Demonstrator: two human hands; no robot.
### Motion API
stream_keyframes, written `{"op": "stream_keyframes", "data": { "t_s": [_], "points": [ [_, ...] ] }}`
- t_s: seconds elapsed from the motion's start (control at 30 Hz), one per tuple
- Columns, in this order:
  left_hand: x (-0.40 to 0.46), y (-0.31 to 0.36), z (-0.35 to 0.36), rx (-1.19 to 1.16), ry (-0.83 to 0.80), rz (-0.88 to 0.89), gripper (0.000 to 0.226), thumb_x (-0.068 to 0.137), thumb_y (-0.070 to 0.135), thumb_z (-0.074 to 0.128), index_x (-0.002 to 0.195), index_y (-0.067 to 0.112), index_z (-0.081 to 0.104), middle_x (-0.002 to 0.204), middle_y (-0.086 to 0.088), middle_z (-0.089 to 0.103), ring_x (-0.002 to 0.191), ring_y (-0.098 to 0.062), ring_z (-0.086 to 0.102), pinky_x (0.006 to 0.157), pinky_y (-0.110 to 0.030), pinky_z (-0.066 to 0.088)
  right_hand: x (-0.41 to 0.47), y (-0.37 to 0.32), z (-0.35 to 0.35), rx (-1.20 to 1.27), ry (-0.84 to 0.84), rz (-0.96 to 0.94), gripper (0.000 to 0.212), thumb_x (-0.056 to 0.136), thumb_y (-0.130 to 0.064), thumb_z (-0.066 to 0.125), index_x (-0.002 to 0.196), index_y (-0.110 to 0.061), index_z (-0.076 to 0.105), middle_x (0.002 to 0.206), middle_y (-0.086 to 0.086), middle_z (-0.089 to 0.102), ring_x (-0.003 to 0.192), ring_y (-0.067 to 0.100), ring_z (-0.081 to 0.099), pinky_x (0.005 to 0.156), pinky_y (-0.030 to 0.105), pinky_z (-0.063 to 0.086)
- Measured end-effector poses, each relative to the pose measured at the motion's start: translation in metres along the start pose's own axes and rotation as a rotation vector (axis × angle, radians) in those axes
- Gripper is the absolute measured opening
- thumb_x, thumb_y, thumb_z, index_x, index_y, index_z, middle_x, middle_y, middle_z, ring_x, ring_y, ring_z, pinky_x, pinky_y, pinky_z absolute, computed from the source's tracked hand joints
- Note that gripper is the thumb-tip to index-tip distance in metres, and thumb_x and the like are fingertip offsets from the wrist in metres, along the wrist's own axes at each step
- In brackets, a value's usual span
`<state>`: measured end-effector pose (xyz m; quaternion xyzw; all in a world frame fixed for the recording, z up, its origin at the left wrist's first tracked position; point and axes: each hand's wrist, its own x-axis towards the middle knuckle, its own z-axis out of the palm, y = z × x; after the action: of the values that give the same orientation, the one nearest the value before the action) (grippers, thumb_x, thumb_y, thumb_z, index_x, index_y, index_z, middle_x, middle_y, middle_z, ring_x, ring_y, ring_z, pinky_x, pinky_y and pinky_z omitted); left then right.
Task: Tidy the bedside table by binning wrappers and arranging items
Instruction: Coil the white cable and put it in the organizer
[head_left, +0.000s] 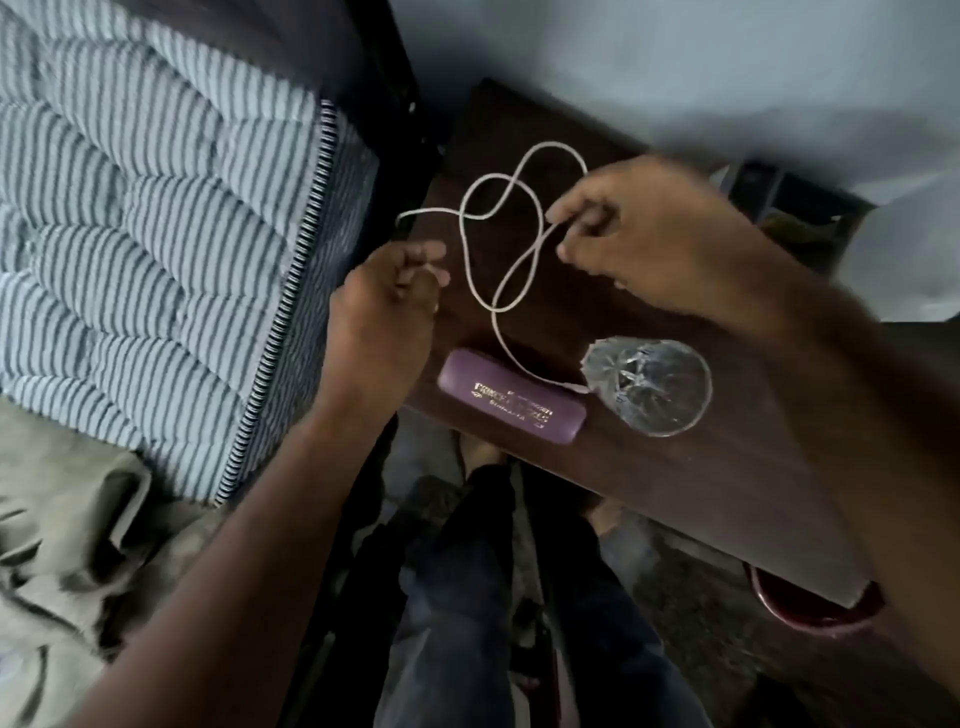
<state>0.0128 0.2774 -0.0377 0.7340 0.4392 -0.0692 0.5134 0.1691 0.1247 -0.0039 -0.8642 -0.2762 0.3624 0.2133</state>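
Note:
A white cable (470, 249) lies in loose loops on the dark wooden bedside table (701, 467). My left hand (387, 306) pinches one stretch of the cable at the table's left edge. My right hand (644, 234) pinches another stretch between thumb and fingers over the middle of the table. The cable's far end runs down to a plug beside a clear drinking glass (649, 384). A purple spectacle case (511, 402) with gold lettering lies at the table's front edge, left of the glass.
A bed with a striped quilt (156, 234) borders the table on the left. A red bin (810, 605) shows on the floor below the table's right corner. My legs (467, 597) stand in the gap in front of the table.

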Motion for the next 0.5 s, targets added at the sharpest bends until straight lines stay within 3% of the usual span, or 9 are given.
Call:
{"op": "stream_keyframes", "data": {
  "t_s": [0.13, 0.2, 0.27, 0.37, 0.43, 0.5],
  "points": [
    [-0.005, -0.009, -0.012, -0.068, -0.008, -0.017, 0.025, 0.095, 0.018, 0.054, 0.108, 0.027, 0.073, 0.097, 0.007, 0.077, 0.079, -0.005, 0.067, 0.078, -0.029, 0.053, 0.048, -0.018, 0.016, -0.212, -0.075, -0.098, 0.035, 0.09, -0.016, 0.073, 0.124, -0.018, 0.067, 0.113, 0.007, 0.072, 0.091, 0.015, 0.061, 0.078, 0.023, 0.04],
    [-0.008, -0.012, -0.013, -0.076, -0.027, -0.028, 0.023, 0.094, 0.019, 0.056, 0.099, 0.026, 0.077, 0.094, 0.009, 0.078, 0.081, -0.004, 0.067, 0.083, -0.028, 0.054, 0.063, -0.026, 0.021, -0.392, -0.016, -0.219, 0.04, 0.089, -0.016, 0.072, 0.128, -0.02, 0.065, 0.125, 0.012, 0.06, 0.114, 0.027, 0.055, 0.09, 0.036, 0.045],
    [-0.011, -0.012, -0.012, -0.08, -0.046, -0.033, 0.02, 0.094, 0.02, 0.058, 0.095, 0.025, 0.077, 0.086, 0.011, 0.076, 0.079, -0.002, 0.066, 0.079, -0.023, 0.051, 0.075, -0.03, 0.023, -0.647, 0.051, -0.3, 0.044, 0.087, -0.02, 0.073, 0.129, -0.016, 0.062, 0.132, 0.018, 0.053, 0.129, 0.041, 0.043, 0.099, 0.052, 0.043],
    [-0.017, -0.007, -0.012, -0.022, -0.044, -0.015, 0.021, 0.095, 0.02, 0.056, 0.095, 0.028, 0.076, 0.083, 0.01, 0.074, 0.076, -0.009, 0.069, 0.068, -0.028, 0.054, 0.086, -0.026, 0.028, -0.851, -0.055, -0.221, 0.058, 0.086, -0.034, 0.074, 0.134, -0.007, 0.056, 0.137, 0.024, 0.053, 0.135, 0.044, 0.038, 0.108, 0.059, 0.031],
    [-0.021, -0.005, -0.011, -0.016, -0.039, 0.015, 0.026, 0.095, 0.018, 0.052, 0.098, 0.028, 0.075, 0.088, -0.001, 0.076, 0.085, -0.023, 0.069, 0.073, -0.037, 0.053, 0.087, -0.019, 0.036, -0.833, -0.128, -0.138, 0.063, 0.085, -0.037, 0.076, 0.135, -0.008, 0.051, 0.131, 0.023, 0.06, 0.132, 0.042, 0.044, 0.113, 0.061, 0.023],
    [-0.025, -0.002, -0.008, -0.022, -0.04, 0.049, 0.028, 0.095, 0.015, 0.049, 0.099, 0.027, 0.074, 0.094, -0.007, 0.077, 0.088, -0.03, 0.067, 0.075, -0.04, 0.052, 0.084, -0.014, 0.042, -0.743, -0.11, -0.14, 0.042, 0.088, -0.028, 0.073, 0.124, -0.013, 0.059, 0.117, 0.019, 0.068, 0.122, 0.039, 0.054, 0.114, 0.061, 0.019]
  ]
}}
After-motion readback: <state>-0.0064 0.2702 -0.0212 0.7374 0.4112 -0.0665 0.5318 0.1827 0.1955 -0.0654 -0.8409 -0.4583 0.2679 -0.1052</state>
